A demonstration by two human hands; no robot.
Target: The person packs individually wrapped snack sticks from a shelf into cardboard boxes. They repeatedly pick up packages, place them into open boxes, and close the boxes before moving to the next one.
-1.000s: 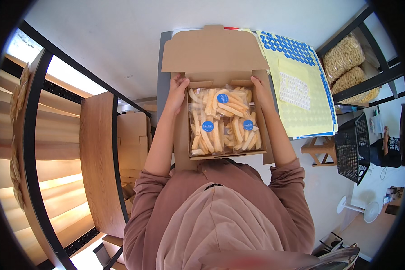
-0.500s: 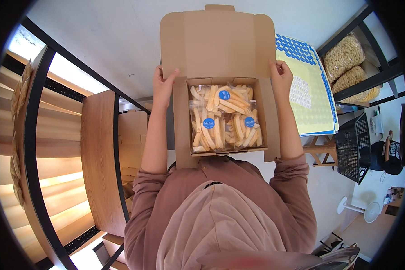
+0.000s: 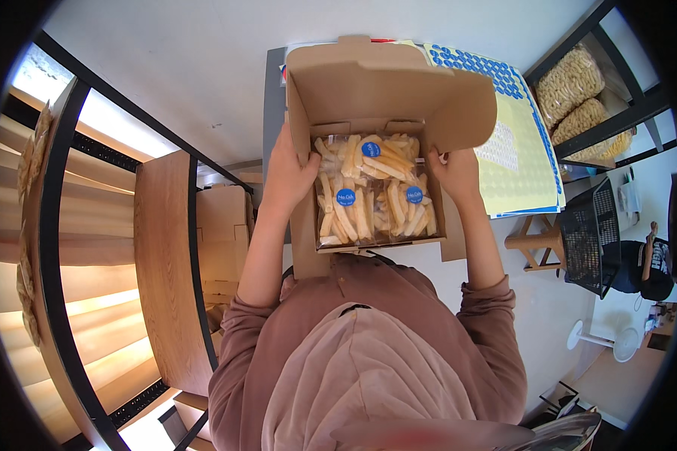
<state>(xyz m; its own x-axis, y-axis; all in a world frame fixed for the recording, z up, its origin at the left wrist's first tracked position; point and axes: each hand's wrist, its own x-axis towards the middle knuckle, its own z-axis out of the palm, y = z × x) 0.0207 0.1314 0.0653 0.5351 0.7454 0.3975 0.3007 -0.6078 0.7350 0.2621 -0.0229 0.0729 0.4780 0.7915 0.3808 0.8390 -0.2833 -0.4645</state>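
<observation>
A brown cardboard box (image 3: pixel 427 239) lies in front of me, with three clear packets of pale stick-shaped snacks inside: a far packet (image 3: pixel 395 156), a near left packet (image 3: pixel 344 222) and a near right packet (image 3: pixel 410 216). Each bears a round blue sticker. The box's lid (image 3: pixel 368 94) is raised and leans partly over the far side, its side flaps bent inward. My left hand (image 3: pixel 287 169) is closed on the lid's left edge. At the lid's right flap, my right hand (image 3: pixel 459 174) has its fingers curled on the cardboard, partly hidden by it.
Sheets of blue stickers on yellow backing (image 3: pixel 515 180) lie right of the box. Bags of snacks (image 3: pixel 572 86) fill a black-framed shelf at far right. A black basket (image 3: pixel 588 237) rests on a wooden stool (image 3: pixel 538 242). At left stands a wooden-panelled shelf (image 3: pixel 171 270). Another person (image 3: pixel 643 267) is far right.
The lid has tilted up toward me from lying back, its side flaps folding inward. Both hands have come nearer and lower along the box's sides, the right one moving slightly inward.
</observation>
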